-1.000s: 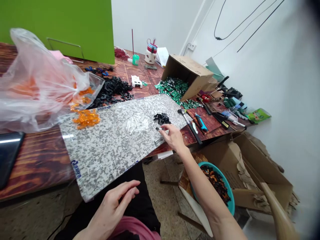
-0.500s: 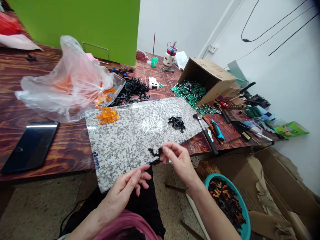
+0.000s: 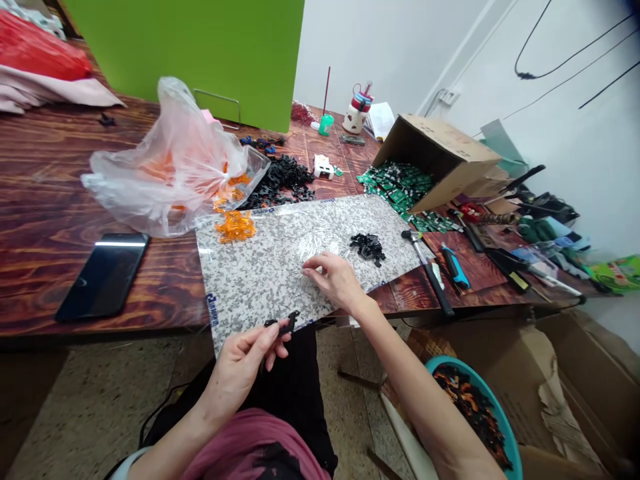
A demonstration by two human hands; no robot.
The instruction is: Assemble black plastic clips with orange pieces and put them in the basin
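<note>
My left hand (image 3: 245, 363) is raised over my lap, with its fingers pinching a black plastic piece (image 3: 283, 324). My right hand (image 3: 336, 280) rests on a speckled grey-and-white board (image 3: 260, 287), its fingertips among thin clear plastic pieces (image 3: 310, 248). A small heap of black plastic parts (image 3: 367, 248) lies just beyond that hand. Orange plastic parts (image 3: 235, 227) sit at the board's far left corner. Below my right forearm, a teal basin (image 3: 473, 407) holds mixed black and orange parts.
A wooden table (image 3: 90, 280) carries a phone, a plastic bag of orange parts, a black heap, and a tipped cardboard box spilling green packets. A hammer and blue cutter lie right of the board. Cardboard sheets lie on the floor at right.
The black piece held between my hands is now in my left hand alone. My right hand has moved forward onto the board. The view has swung left.
</note>
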